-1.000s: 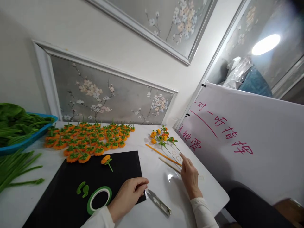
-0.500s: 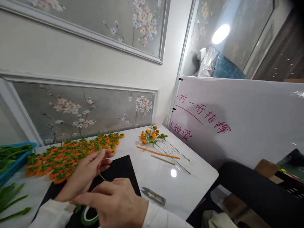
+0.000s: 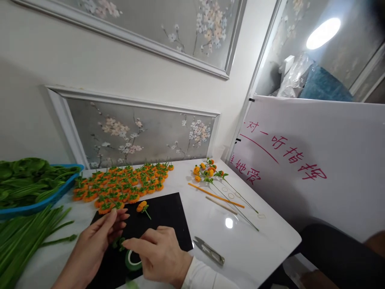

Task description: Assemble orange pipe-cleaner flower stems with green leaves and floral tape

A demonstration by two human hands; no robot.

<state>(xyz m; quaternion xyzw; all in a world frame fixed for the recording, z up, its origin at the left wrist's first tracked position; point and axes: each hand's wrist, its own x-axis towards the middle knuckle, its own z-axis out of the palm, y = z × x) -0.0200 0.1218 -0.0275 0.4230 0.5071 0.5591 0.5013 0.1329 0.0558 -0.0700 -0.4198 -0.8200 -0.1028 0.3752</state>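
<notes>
My left hand (image 3: 98, 235) hovers over the left part of a black mat (image 3: 170, 214), close to the front of the orange flower heads (image 3: 111, 182). Its fingers are loosely stretched, and nothing shows between them. On the mat, my right hand (image 3: 162, 253) has its index finger extended to a small green leafy piece (image 3: 118, 242); its other fingers are bent and the thumb is hidden. A roll of green tape (image 3: 130, 265) lies partly behind this hand. Beyond both hands, one orange flower with a short green stem (image 3: 142, 206) rests on the mat.
At left stand a blue tray (image 3: 64, 189) of green leaves and a bundle of green stems (image 3: 30, 241). Thread snips (image 3: 209, 251) lie right of the mat. Farther back are an orange strip (image 3: 216, 195), a beige strip (image 3: 221, 204) and a wired flower bunch (image 3: 207, 170).
My view has swung left, so the tray shows more fully. My left hand has drawn back from the single orange flower, uncovering it. My right index finger is still by the green leafy piece.
</notes>
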